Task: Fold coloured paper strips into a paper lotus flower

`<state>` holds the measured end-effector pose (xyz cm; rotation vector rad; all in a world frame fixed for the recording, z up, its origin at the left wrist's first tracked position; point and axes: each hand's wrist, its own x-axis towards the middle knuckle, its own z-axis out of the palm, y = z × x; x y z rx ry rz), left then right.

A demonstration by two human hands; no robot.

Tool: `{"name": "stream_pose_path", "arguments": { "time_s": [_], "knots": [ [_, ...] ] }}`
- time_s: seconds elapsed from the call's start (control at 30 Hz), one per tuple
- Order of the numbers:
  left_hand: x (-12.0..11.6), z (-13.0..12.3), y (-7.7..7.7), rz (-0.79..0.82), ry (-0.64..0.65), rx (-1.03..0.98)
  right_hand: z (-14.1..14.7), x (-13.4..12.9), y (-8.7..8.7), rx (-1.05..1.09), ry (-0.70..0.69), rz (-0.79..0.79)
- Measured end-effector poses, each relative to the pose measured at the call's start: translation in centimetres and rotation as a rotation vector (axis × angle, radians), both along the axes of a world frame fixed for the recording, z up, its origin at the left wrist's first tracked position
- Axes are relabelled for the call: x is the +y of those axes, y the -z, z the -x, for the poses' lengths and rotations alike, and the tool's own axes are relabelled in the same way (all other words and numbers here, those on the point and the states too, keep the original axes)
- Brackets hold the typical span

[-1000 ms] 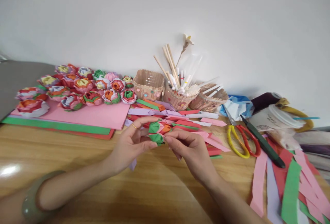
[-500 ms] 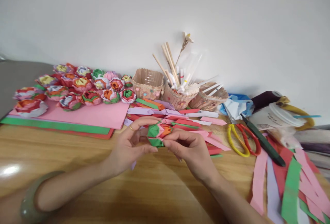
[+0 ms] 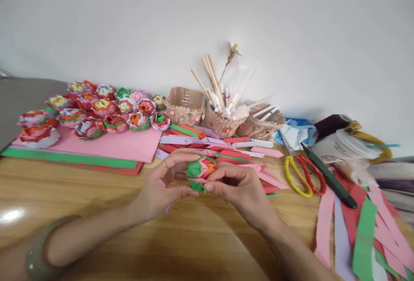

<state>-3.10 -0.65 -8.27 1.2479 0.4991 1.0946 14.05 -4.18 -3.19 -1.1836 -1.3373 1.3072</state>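
A small folded paper flower (image 3: 196,170) in green, pink and orange is held up between my two hands, above the wooden table. My left hand (image 3: 168,177) grips its green side, index finger over the top and thumb below. On the orange side, my right hand (image 3: 234,186) pinches it between thumb and fingers. Parts of the flower are hidden behind my fingers. Behind my hands lie many folded paper strips (image 3: 233,151) in red, pink, green, purple and white. Finished-looking paper flowers (image 3: 103,106) stand at the left on pink paper sheets (image 3: 139,143).
Three craft-stick baskets (image 3: 186,113) stand by the wall, one with sticks and markers. To the right lie scissors (image 3: 297,182), a dark green utility knife (image 3: 333,182), a lidded white cup (image 3: 339,145) and long paper strips (image 3: 365,233). Wooden table (image 3: 145,246) lies beneath.
The paper flower has turned slightly in my fingers, with more pink showing between its green petals. Both hands keep their hold in nearly the same place.
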Motion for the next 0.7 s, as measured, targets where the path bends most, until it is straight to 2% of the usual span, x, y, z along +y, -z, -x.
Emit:
{"name": "stream_pose_path", "arguments": {
  "time_s": [0.13,0.27,0.7],
  "knots": [
    [0.07,0.01,-0.19,0.006,-0.045,-0.002,-0.43,-0.02,-0.58,-0.096,-0.066,-0.070],
    [0.14,-0.01,-0.22,0.004,-0.024,-0.012,-0.57,-0.01,-0.73,-0.076,-0.083,-0.041],
    [0.20,-0.08,-0.09,-0.022,0.003,-0.030,0.06,-0.32,-0.06,-0.018,0.010,0.034]
  ]
}}
